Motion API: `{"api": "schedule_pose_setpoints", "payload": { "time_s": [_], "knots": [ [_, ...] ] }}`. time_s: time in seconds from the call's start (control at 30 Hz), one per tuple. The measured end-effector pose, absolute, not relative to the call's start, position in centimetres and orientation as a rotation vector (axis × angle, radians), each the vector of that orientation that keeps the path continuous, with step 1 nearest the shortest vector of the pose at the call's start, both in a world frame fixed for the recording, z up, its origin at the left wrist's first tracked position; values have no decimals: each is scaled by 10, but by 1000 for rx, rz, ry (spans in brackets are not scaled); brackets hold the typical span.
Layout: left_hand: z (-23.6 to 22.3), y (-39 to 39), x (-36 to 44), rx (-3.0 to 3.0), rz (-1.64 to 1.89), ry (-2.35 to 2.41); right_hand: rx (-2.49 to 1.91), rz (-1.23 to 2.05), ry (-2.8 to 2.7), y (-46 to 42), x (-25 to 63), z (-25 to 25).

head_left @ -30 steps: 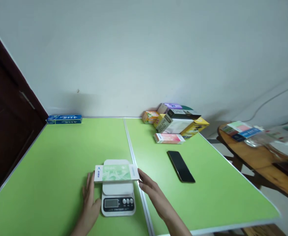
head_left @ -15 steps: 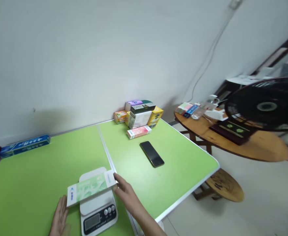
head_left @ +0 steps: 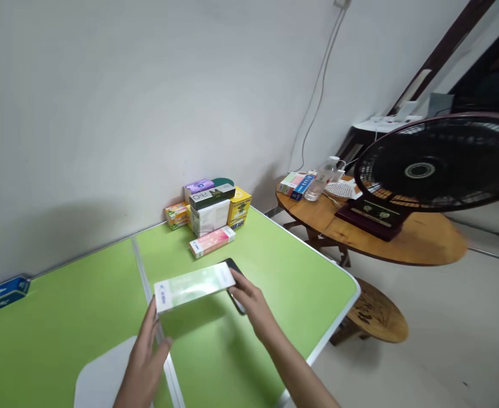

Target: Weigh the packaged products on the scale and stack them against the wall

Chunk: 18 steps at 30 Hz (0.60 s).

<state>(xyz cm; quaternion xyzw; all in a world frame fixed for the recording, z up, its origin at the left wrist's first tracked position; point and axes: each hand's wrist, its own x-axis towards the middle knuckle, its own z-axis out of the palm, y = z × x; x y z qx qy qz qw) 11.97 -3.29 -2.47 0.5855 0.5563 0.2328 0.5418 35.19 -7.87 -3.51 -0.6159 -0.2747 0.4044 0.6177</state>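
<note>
A long green-and-white carton (head_left: 194, 286) is held level above the green table between my two hands. My left hand (head_left: 143, 354) has its fingertips at the carton's left end, the thumb standing apart. The other end is gripped by my right hand (head_left: 249, 303). Under and behind that hand lies a black phone (head_left: 233, 264), partly covered by the carton and fingers. At the lower left, my left forearm and hand partly hide a white kitchen scale (head_left: 102, 374), whose front is out of frame.
Against the wall stands a cluster of boxes, including a yellow box (head_left: 240, 207) and a white-and-black box (head_left: 211, 212). A pink carton (head_left: 212, 242) lies before them. A blue carton (head_left: 3, 294) sits far left. Beyond the green table (head_left: 292, 272), a wooden table (head_left: 432, 243) holds a fan (head_left: 419, 170).
The green-and-white carton has gone from over the scale to the right, towards the phone. My left hand now touches its end. The view has turned right.
</note>
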Motion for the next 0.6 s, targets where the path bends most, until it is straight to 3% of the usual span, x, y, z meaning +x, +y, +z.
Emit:
{"api": "schedule_pose_setpoints", "payload": {
  "time_s": [0.27,0.6],
  "knots": [
    [-53,45,251,1461,504,1180,-1417,763,-524,9,468,-55],
    [-85,82,304,1424,578,1189,-1317,798,-532,63,506,-99]
  ]
}}
